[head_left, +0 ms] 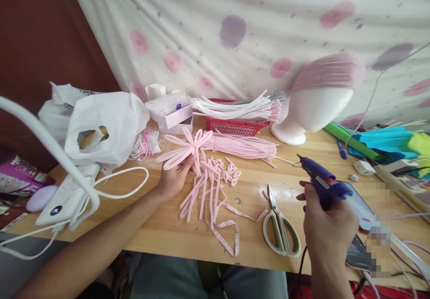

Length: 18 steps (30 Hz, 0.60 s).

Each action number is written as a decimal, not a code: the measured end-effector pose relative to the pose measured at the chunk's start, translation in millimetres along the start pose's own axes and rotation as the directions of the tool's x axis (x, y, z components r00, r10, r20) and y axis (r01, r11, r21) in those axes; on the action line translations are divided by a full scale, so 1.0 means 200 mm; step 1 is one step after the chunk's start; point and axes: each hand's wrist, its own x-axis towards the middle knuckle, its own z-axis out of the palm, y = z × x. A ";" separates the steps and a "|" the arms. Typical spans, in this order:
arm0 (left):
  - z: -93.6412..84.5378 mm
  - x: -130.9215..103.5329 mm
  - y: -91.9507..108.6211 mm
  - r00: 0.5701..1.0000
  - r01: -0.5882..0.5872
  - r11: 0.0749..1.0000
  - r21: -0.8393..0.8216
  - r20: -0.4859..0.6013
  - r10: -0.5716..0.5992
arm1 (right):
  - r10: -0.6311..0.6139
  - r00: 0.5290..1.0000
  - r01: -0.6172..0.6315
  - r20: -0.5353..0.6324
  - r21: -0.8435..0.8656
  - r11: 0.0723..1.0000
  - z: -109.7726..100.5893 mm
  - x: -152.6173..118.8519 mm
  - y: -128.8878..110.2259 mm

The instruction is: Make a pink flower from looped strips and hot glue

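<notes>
My left hand is closed on a pink pipe-cleaner flower, held by its underside with the looped petals spread above the fingers. In my right hand is a blue hot glue gun, its nozzle pointing up and to the left, apart from the flower. Below the flower lie cut pink pipe-cleaner pieces and several small pink loops. Scissors with pale handles rest on the table between my hands, beside a curled measuring tape.
Behind the flower lies a bundle of pink pipe cleaners, with a red basket of white ones beyond. A white foam head stands at the back. Plastic bags and a power strip are left; a phone is right.
</notes>
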 end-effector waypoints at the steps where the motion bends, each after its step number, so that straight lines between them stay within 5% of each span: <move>1: 0.00 0.00 0.00 1.000 -0.003 1.000 0.004 -0.005 0.003 | 0.054 0.999 -0.053 0.002 -0.107 0.993 0.00 0.03 0.04; 4: 0.00 0.00 -0.02 1.000 -0.008 1.000 0.020 -0.001 0.008 | 0.084 0.995 -0.068 0.052 -0.256 0.964 0.04 0.06 0.14; 10: -0.01 0.00 -0.03 0.999 -0.052 0.996 0.071 -0.002 0.052 | -0.062 0.997 0.069 0.038 -0.242 0.968 0.15 0.03 0.26; 15: -0.02 0.01 -0.04 0.998 -0.059 0.996 0.066 -0.016 0.060 | -0.039 0.982 0.106 0.185 -0.369 0.923 0.03 -0.03 0.21; 18: -0.02 0.01 -0.04 0.998 -0.063 0.996 0.066 0.002 0.063 | -0.110 0.992 0.128 0.066 -0.434 0.892 -0.09 -0.17 0.11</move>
